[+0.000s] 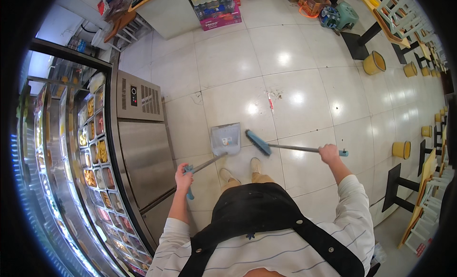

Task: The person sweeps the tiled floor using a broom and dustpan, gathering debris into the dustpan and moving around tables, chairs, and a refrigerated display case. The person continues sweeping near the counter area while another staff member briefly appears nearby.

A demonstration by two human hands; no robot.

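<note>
My left hand [184, 177] is closed around the blue grip of a long-handled dustpan, beside the steel refrigerated counter. The grey dustpan [220, 136] is on the tiled floor in front of my left foot, a sticker on its pan. In my right hand [329, 154] is the metal handle of a broom, gripped near its blue end. The blue broom head [259, 142] with dark bristles is just right of the dustpan, apart from it. Ahead of the broom, a red and white scrap [270, 102] and dark crumbs [277, 94] lie on the floor.
The refrigerated display counter [141, 152] with food trays [101, 151] runs along my left. Yellow bins [401, 149] and tables with black bases [392, 187] line the right, white chairs [423, 223] raised on them. Drink packs [216, 9] stand ahead by a white counter [167, 16].
</note>
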